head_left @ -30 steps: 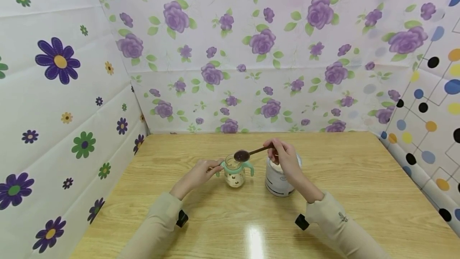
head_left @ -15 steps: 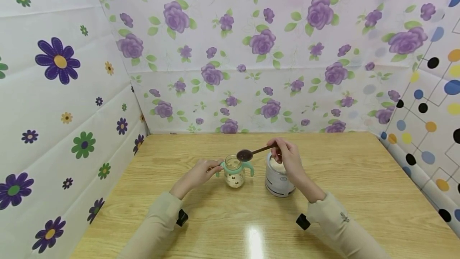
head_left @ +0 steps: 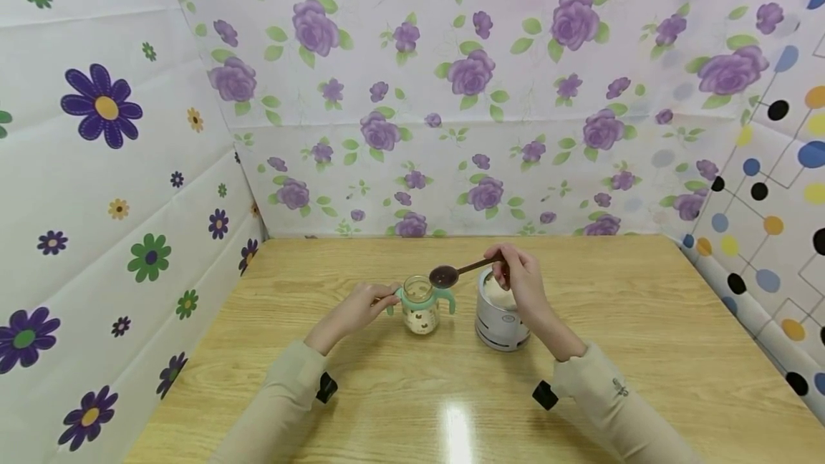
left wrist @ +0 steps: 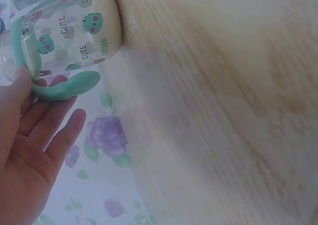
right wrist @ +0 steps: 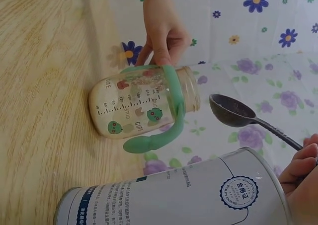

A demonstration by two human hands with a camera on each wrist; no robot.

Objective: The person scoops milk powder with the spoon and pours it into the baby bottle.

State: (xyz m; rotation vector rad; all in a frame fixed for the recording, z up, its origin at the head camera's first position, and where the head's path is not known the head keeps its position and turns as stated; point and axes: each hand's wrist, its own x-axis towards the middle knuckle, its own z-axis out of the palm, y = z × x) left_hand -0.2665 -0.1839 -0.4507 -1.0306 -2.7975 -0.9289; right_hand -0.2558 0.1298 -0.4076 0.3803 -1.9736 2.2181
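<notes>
A clear baby bottle (head_left: pixel 422 319) with a mint-green two-handled collar stands uncapped on the table, pale contents at its bottom. My left hand (head_left: pixel 353 310) pinches its left handle (left wrist: pixel 64 89) between thumb and fingers. In my right hand (head_left: pixel 523 285) is a long-handled dark brown spoon (head_left: pixel 445 276), gripped near the handle's end. The spoon's bowl (right wrist: pixel 229 111) looks bare inside and hangs just right of the bottle's mouth. Below the right hand stands an open white can (head_left: pixel 498 329) with pale powder (head_left: pixel 499 294) inside, partly hidden by that hand.
The wooden table (head_left: pixel 387 392) reaches back to a cloth with purple roses (head_left: pixel 470 76). Patterned cloths also hang at the left and right sides. A black wrist device (head_left: pixel 326 387) shows under the left sleeve, another (head_left: pixel 544 395) by the right one.
My right hand has carried the spoon a little right and up, from over the bottle's mouth towards the can, uncovering more of the powder. My left hand stays on the bottle's handle.
</notes>
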